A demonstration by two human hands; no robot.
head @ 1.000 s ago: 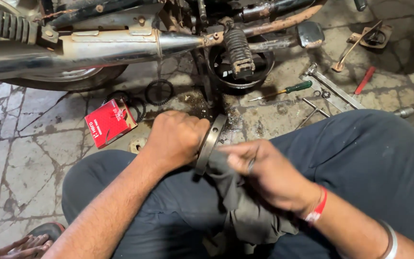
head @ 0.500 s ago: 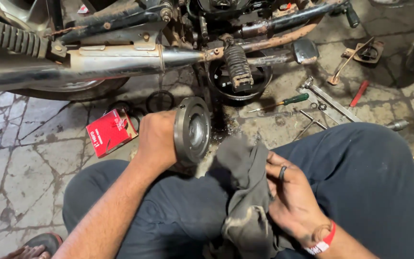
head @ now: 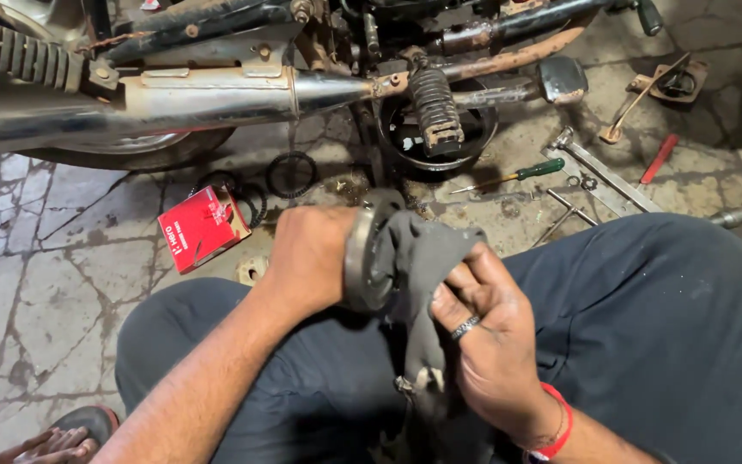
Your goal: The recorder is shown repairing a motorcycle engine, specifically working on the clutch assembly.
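Observation:
My left hand (head: 313, 258) grips a round grey metal part (head: 364, 258), a disc-like housing held on edge above my lap. My right hand (head: 484, 344) presses a dark grey rag (head: 422, 258) against the open face of that part; the rag hangs down between my knees. A ring sits on one finger of my right hand and a red band is on that wrist. I sit on the floor in dark trousers, beside a motorcycle (head: 216, 94).
A red box (head: 202, 228) and black rubber rings (head: 292, 174) lie on the cracked stone floor. A green-handled screwdriver (head: 517, 174), a red tool (head: 659, 159), metal wrenches (head: 599, 176) and a black round pan (head: 435, 142) lie under the bike. A foot in a sandal (head: 66, 438) is at lower left.
My left hand turned the metal part from face-on to edge-on. My right hand came up and pushed the rag onto its face.

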